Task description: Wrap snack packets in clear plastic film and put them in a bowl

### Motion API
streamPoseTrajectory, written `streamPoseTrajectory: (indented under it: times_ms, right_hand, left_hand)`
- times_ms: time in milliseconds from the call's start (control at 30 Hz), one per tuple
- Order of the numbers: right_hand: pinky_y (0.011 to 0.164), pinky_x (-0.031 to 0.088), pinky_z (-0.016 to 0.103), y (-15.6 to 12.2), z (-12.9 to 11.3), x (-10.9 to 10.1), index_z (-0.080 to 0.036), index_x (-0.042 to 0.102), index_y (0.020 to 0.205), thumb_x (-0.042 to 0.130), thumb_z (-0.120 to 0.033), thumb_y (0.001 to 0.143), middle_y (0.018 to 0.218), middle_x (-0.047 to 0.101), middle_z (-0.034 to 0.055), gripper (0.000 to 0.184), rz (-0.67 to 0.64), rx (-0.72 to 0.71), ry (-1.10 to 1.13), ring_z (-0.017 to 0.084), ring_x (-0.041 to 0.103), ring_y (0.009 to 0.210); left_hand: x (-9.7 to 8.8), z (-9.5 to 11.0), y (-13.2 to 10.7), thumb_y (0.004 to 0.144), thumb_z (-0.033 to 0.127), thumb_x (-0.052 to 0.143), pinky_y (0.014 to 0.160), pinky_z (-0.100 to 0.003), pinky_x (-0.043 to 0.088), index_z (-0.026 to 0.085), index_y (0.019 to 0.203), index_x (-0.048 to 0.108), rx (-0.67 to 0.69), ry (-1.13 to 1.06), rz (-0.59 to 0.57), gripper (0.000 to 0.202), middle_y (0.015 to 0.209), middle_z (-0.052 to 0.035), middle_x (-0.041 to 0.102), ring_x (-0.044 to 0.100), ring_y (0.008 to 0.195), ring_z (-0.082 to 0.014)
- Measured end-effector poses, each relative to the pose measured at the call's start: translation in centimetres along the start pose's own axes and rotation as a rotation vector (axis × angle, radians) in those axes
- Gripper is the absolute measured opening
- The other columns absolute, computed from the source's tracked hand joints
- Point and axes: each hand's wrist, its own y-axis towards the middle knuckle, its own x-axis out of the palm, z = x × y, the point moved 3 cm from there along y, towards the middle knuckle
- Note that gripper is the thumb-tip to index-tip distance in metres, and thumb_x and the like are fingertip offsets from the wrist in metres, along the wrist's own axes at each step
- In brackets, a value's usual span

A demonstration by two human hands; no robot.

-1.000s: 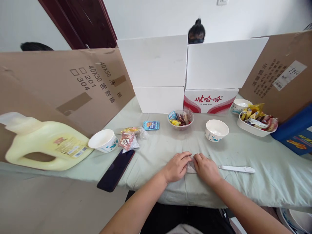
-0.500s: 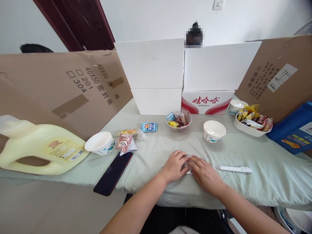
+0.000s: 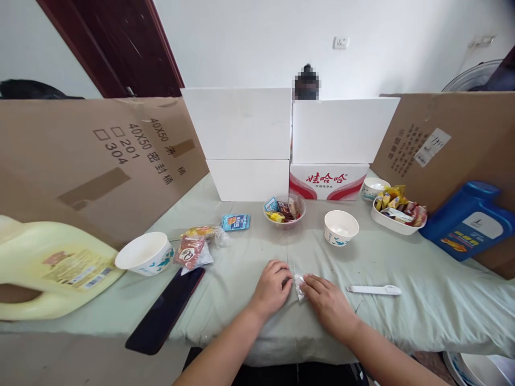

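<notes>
Both my hands rest on the pale green cloth (image 3: pixel 402 268) near the table's front edge. My left hand (image 3: pixel 272 287) and my right hand (image 3: pixel 328 303) are pinched together on a small clear plastic wrapper (image 3: pixel 298 282) between their fingertips. A white plastic knife-like tool (image 3: pixel 374 290) lies just right of my right hand. A clear bowl of wrapped snacks (image 3: pixel 284 210) stands beyond my hands, with an empty white paper bowl (image 3: pixel 340 227) to its right.
A black phone (image 3: pixel 166 309) lies front left, beside a white bowl (image 3: pixel 144 252), snack packets (image 3: pixel 192 247) and a yellow jug (image 3: pixel 52 268). A white tray of snacks (image 3: pixel 398 213) and a blue jug (image 3: pixel 466 220) are at right. Cardboard and white boxes wall the back; a person's head shows behind.
The camera has tilted down and left, so everything sits lower-left in view. My hands stay pinched on the wrapper, which now shows more between my fingertips.
</notes>
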Motion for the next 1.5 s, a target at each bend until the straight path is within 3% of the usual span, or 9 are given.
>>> streamPoseTrajectory:
  times_ms: [167,267,367,600,867,1000,1200,1367,1500]
  right_hand:
    - [0.084,0.052,0.03,2.0,3.6,-3.0,-0.021,0.066,0.109,0.043,-0.011,0.091,0.106,0.069,0.0072,0.031,0.04,0.065,0.052,0.018,0.063,0.097]
    - [0.097,0.044,0.035,4.9,8.3,-7.4,-0.02,0.064,0.115,0.037,-0.02,0.096,0.12,0.063,0.0102,0.033,0.107,0.296,-0.067,0.021,0.056,0.114]
    - [0.098,0.041,0.041,8.2,12.9,-9.8,-0.02,0.062,0.118,0.036,-0.023,0.097,0.128,0.058,0.0117,0.034,-0.175,0.54,-0.191,0.026,0.049,0.122]
    - [0.084,0.052,0.04,12.8,17.3,-6.1,-0.018,0.057,0.118,0.058,-0.037,0.091,0.119,0.059,0.007,0.034,-0.75,0.627,-0.102,0.019,0.06,0.099]
    - [0.085,0.052,0.041,12.6,17.0,-5.0,-0.017,0.056,0.12,0.057,-0.037,0.091,0.12,0.058,0.0077,0.035,-0.865,0.651,-0.104,0.02,0.06,0.101]
    - [0.084,0.051,0.038,12.4,16.6,-7.1,-0.017,0.061,0.113,0.06,-0.032,0.089,0.114,0.062,0.0072,0.028,-0.777,0.576,-0.092,0.02,0.061,0.097]
    - [0.088,0.045,0.039,8.0,13.1,-10.1,-0.021,0.058,0.122,0.039,-0.029,0.095,0.127,0.059,0.0104,0.035,-0.361,0.514,-0.172,0.028,0.056,0.113]
    - [0.075,0.05,0.033,-2.1,9.5,-6.5,-0.025,0.068,0.094,0.043,-0.044,0.091,0.094,0.07,0.0048,0.032,-0.045,0.254,-0.042,0.02,0.065,0.083]
    - [0.08,0.047,0.039,-8.6,9.1,-3.5,-0.026,0.067,0.104,0.045,-0.049,0.09,0.104,0.069,0.0062,0.035,0.179,0.238,-0.188,0.024,0.062,0.094]
  left_hand:
    - [0.1,-0.1,0.2,0.078,0.01,0.054,0.084,-0.04,0.05,0.02,0.079,0.063,-0.044,0.013,-0.031,0.014,0.091,-0.0058,0.063,0.055,0.093,-0.022]
    - [0.2,-0.1,0.3,0.076,0.009,0.054,0.084,-0.041,0.049,0.02,0.078,0.061,-0.067,0.024,-0.062,0.012,0.092,-0.0061,0.061,0.053,0.094,-0.023]
    - [0.3,0.0,0.4,0.076,0.009,0.055,0.084,-0.041,0.047,0.019,0.079,0.059,-0.078,0.046,-0.08,0.012,0.093,-0.0063,0.06,0.052,0.094,-0.0236]
    - [0.5,-0.3,0.3,0.075,0.008,0.056,0.084,-0.041,0.046,0.019,0.08,0.058,-0.095,0.065,-0.107,0.013,0.095,-0.0062,0.059,0.051,0.095,-0.0234]
    - [0.6,-0.3,0.2,0.073,0.007,0.058,0.086,-0.039,0.045,0.019,0.081,0.06,-0.104,0.053,-0.09,0.014,0.094,-0.0059,0.059,0.051,0.095,-0.0225]
    - [0.6,-0.5,0.1,0.073,0.007,0.06,0.087,-0.037,0.044,0.018,0.081,0.062,-0.098,0.054,-0.075,0.014,0.093,-0.0056,0.06,0.051,0.095,-0.0221]
    - [0.6,0.1,0.0,0.074,0.011,0.063,0.09,-0.035,0.046,0.018,0.082,0.066,-0.139,0.116,-0.108,0.011,0.095,-0.0054,0.063,0.054,0.098,-0.0218]
    - [-1.5,-1.3,3.2,0.08,0.02,0.061,0.087,-0.029,0.048,0.021,0.096,0.068,-0.303,0.265,-0.261,0.018,0.1,-0.0037,0.067,0.06,0.095,-0.0194]
    - [-5.3,-5.9,8.3,0.088,0.02,0.047,0.102,-0.045,0.037,0.015,0.113,0.063,-0.493,0.442,-0.204,0.031,0.119,-0.0169,0.061,0.052,0.117,-0.0302]
